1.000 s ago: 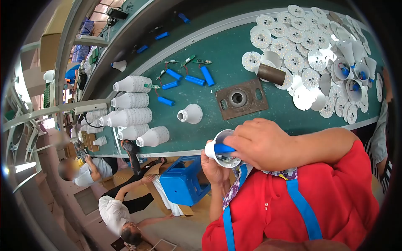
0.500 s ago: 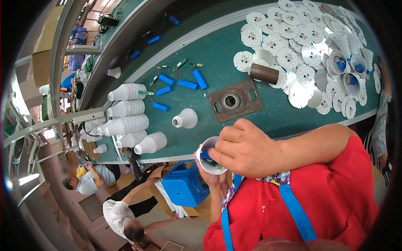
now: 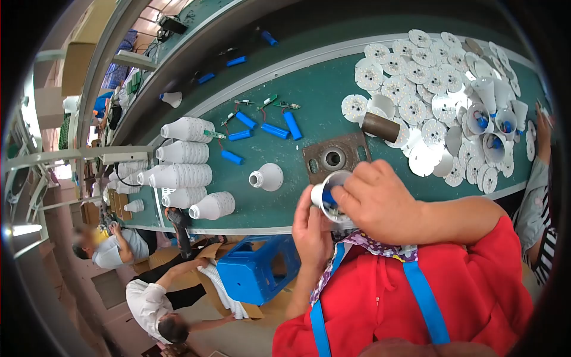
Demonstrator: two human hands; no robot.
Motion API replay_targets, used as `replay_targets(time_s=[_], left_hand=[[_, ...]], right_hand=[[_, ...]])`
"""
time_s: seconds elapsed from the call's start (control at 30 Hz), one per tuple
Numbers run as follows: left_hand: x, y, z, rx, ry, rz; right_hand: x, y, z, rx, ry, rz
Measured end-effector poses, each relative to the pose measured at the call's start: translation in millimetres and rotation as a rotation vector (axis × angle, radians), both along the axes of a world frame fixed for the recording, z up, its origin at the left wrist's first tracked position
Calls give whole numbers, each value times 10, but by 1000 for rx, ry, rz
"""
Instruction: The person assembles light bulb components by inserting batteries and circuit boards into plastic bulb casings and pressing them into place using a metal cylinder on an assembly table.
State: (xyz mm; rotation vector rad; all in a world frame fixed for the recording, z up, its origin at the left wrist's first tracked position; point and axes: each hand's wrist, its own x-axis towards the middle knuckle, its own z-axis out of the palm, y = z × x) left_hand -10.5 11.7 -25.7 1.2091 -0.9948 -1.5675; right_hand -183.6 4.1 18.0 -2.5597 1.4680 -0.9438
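Observation:
My left hand is closed around a white bulb housing, tilted with its wide mouth toward my right hand. The fingers of my right hand are bent into that mouth, closed on a blue battery partly hidden by the fingers and rim. Just beyond the hands lies a brown metal block with a round socket in its middle. To their left, a single white housing rests on the bench.
Blue batteries wired to green boards lie on the green bench. Stacked white housings stand left. White LED discs, a brown cylinder and filled housings are right. Below are a blue stool and a co-worker.
Both hands and the housing have moved up and to the right, closer to the metal block. The housing has turned, and the right fingers are still inside its mouth. The whole view has shifted slightly.

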Motion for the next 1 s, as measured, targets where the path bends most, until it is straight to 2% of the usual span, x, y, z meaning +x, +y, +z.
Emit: replay_targets(time_s=[0.03, 0.07, 0.17, 0.2, 0.3, 0.4, 0.53, 0.6, 0.7, 0.87, 1.0], left_hand=[[-49, -88, 60, -71, -214, -43], [-127, -166, 77, -125, -214, -8], [-164, -407, -141, -250, -437, -116], [-206, -435, -179, -209, -350, -113], [-239, -481, -338, -234, -350, -66], [-267, -461, -298, -60, -201, -36], [-220, -468, -333, -55, -107, -13], [-178, -486, -288, -28, -79, -25], [-206, -530, -50, 23, 120, 5], [-75, -580, -168, 0, 25, -148], [-209, -566, 44, 19, 8, -138]], right_hand=[[-36, -57, 51, 25, 43, 9], [-83, -126, 138, 50, 86, 16], [-177, -390, 204, 106, 228, 36], [-205, -463, 219, 134, 282, 55], [-201, -595, 206, 168, 364, 79], [-143, -665, 345, 247, 393, 150], [-33, -779, 418, 331, 470, 225], [4, -821, 411, 354, 505, 238], [13, -851, 418, 382, 511, 253], [35, -822, 437, 353, 548, 245], [44, -793, 377, 349, 562, 237]])
